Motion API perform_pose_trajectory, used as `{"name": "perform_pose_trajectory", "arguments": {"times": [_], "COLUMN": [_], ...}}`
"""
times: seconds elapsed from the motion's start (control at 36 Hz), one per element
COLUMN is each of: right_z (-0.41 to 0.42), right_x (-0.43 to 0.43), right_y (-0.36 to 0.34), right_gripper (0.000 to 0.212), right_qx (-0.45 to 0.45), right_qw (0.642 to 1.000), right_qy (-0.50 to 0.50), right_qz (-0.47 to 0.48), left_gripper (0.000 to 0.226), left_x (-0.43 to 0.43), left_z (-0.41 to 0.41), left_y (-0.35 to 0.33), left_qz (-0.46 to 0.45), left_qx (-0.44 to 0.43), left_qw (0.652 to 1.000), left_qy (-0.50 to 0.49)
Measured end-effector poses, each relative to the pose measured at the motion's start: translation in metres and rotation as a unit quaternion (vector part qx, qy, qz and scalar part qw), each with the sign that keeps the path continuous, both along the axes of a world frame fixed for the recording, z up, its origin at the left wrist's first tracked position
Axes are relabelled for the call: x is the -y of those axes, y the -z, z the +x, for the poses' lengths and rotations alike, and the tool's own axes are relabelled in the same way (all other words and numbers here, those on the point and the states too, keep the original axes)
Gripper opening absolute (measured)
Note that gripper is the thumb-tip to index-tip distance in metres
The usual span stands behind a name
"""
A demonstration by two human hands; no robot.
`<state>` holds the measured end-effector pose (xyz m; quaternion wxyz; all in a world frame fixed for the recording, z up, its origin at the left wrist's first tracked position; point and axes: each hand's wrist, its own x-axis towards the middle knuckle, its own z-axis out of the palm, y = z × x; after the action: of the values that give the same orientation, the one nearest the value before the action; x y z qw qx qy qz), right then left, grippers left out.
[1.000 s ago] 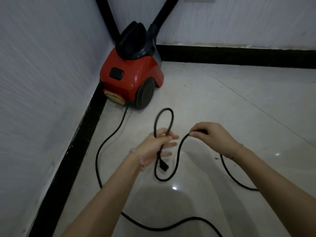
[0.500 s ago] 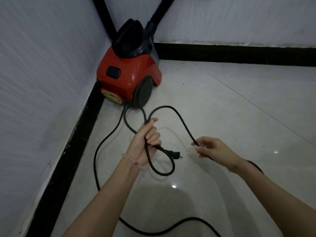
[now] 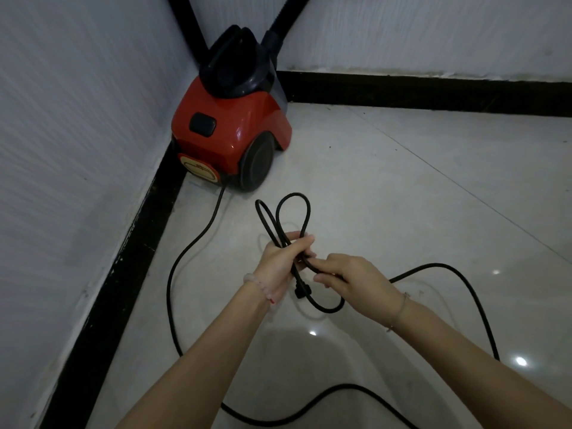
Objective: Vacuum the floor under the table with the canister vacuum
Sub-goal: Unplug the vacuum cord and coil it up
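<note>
A red and black canister vacuum (image 3: 232, 128) stands in the room's corner, its black hose (image 3: 288, 17) rising out of the top of the view. Its black power cord (image 3: 192, 252) runs from the rear across the tiled floor. My left hand (image 3: 283, 263) grips two loops of the cord, which stick up above its fingers, and the plug (image 3: 301, 287) hangs just below it. My right hand (image 3: 349, 278) pinches the cord right next to the left hand. From there the cord arcs away to the right and back along the floor.
White walls with a black skirting board (image 3: 433, 92) meet at the corner behind the vacuum. Glossy pale floor tiles (image 3: 402, 187) spread to the right and front, with slack cord lying near the bottom of the view. No table is in view.
My right hand has moved left up to my left hand, bringing another length of cord. There are now two loops above the left hand, and the plug hangs lower.
</note>
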<state>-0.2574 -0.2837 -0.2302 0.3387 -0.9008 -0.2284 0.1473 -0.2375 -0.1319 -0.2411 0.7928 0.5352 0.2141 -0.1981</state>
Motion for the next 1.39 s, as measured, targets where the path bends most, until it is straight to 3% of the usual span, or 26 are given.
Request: {"name": "perform_pose_trajectory", "arguments": {"times": [0.08,0.19,0.36,0.47,0.56,0.78,0.83,0.92,1.0,1.06,1.17,1.25,1.33,1.39], "right_z": [-0.003,-0.006,-0.009,-0.002,0.012,0.075,0.089,0.11,0.127,0.132,0.135,0.134,0.127,0.121], "right_x": [-0.001,0.008,0.042,0.065,0.069,0.052,0.044,0.036,0.035,0.033,0.024,0.024,0.034,0.045], "right_y": [0.0,0.002,0.014,0.013,-0.003,-0.093,-0.122,-0.166,-0.204,-0.224,-0.242,-0.241,-0.235,-0.228], "right_gripper": [0.03,0.015,0.024,0.028,0.023,0.011,0.008,0.004,0.016,0.015,0.007,0.012,0.015,0.015], "right_qx": [-0.072,-0.187,-0.238,-0.258,-0.225,0.003,0.05,0.127,0.18,0.201,0.201,0.171,0.103,0.04], "right_qw": [0.996,0.969,0.963,0.952,0.953,0.985,0.987,0.98,0.965,0.962,0.969,0.978,0.973,0.962], "right_qy": [0.025,0.072,0.074,0.118,0.159,0.157,0.135,0.132,0.155,0.146,0.107,0.1,0.137,0.159], "right_qz": [0.053,0.143,0.103,0.112,0.125,0.078,0.07,0.079,0.111,0.112,0.096,0.06,0.152,0.22], "left_gripper": [0.007,0.011,0.017,0.019,0.021,0.026,0.025,0.013,0.008,0.022,0.031,0.033,0.011,0.007], "left_x": [-0.001,-0.021,-0.058,-0.061,-0.047,-0.017,-0.009,0.003,0.011,0.014,0.021,0.023,0.018,0.01], "left_z": [0.006,0.021,0.03,0.036,0.046,0.092,0.102,0.118,0.127,0.128,0.12,0.114,0.107,0.11], "left_y": [0.002,-0.001,-0.009,-0.03,-0.059,-0.133,-0.156,-0.188,-0.216,-0.229,-0.236,-0.233,-0.23,-0.222], "left_qz": [0.019,-0.061,-0.185,-0.212,-0.205,-0.107,-0.085,0.032,0.082,0.102,0.157,0.144,0.167,0.115], "left_qx": [0.004,0.021,0.054,0.088,0.116,0.132,0.151,0.219,0.255,0.276,0.309,0.288,0.284,0.282], "left_qw": [0.996,0.98,0.952,0.952,0.961,0.985,0.983,0.968,0.95,0.937,0.906,0.905,0.909,0.931], "left_qy": [-0.082,-0.188,-0.237,-0.201,-0.147,0.028,0.065,0.116,0.163,0.19,0.244,0.279,0.255,0.202]}}
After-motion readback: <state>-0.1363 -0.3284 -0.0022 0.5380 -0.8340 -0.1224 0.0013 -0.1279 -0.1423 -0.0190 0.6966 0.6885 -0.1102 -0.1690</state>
